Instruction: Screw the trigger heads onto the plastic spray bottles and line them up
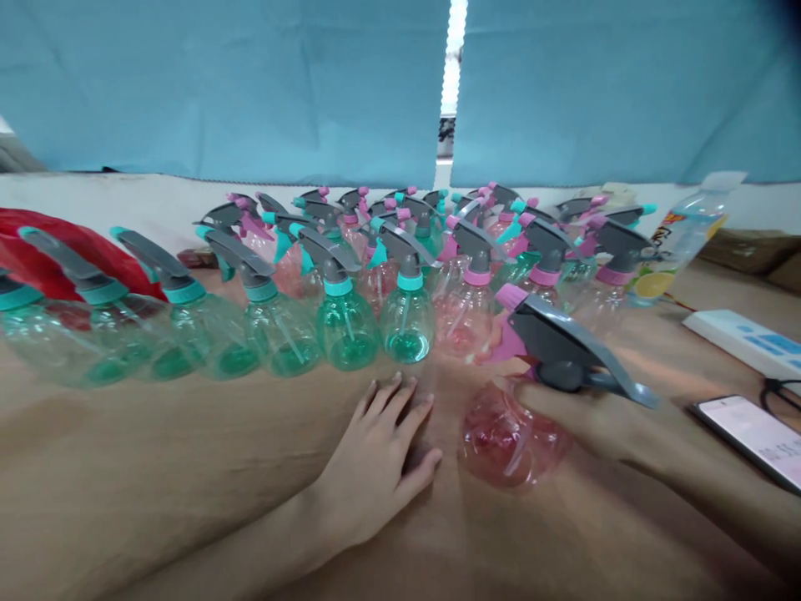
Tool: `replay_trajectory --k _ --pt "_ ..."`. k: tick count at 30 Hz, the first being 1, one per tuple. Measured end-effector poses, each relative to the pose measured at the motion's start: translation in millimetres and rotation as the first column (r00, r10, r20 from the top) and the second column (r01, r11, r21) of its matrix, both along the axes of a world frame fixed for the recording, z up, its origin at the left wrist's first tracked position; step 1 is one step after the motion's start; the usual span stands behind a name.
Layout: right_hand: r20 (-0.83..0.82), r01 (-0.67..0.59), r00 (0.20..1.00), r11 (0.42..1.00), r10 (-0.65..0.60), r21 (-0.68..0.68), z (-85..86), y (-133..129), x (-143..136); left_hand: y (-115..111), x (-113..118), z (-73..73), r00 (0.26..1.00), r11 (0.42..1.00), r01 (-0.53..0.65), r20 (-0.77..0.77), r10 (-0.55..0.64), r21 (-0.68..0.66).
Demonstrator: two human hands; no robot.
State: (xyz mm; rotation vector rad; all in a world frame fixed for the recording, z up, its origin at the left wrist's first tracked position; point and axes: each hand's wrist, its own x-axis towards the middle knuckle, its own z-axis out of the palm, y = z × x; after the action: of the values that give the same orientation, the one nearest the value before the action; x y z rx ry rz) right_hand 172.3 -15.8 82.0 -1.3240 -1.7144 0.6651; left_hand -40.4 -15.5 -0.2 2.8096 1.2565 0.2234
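Observation:
My right hand (pixel 563 417) grips a pink see-through spray bottle (pixel 501 438) around its neck, just below the grey and pink spray head. The bottle leans a little, and its head hides part of my fingers. Flat on the brown table (pixel 188 484) lies my left hand (pixel 375 459), fingers spread and holding nothing. Beyond its fingertips stands a green spray bottle (pixel 408 321) with a turquoise collar, beside another green spray bottle (pixel 347 330). A pink spray bottle (pixel 466 317) is upright just behind the held one.
Rows of several green and pink spray bottles stretch across the back. A red plastic bag (pixel 56 242) sits at left. On the right are a clear drink bottle (pixel 688 225), a white power strip (pixel 744 338) and a phone (pixel 751 434). A blue sheet (pixel 250 92) hangs behind.

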Motion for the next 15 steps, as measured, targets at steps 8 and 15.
replay_trajectory --k 8,15 --pt "0.032 -0.038 0.999 0.999 0.037 0.029 -20.4 2.6 2.8 0.5 -1.4 -5.9 0.999 1.000 -0.003 0.032 0.003 0.016" --pt "0.193 0.208 0.957 0.975 -0.219 0.076 -20.3 -13.3 0.5 -0.5 -2.2 -7.6 0.999 0.999 -0.005 0.034 0.004 0.042"
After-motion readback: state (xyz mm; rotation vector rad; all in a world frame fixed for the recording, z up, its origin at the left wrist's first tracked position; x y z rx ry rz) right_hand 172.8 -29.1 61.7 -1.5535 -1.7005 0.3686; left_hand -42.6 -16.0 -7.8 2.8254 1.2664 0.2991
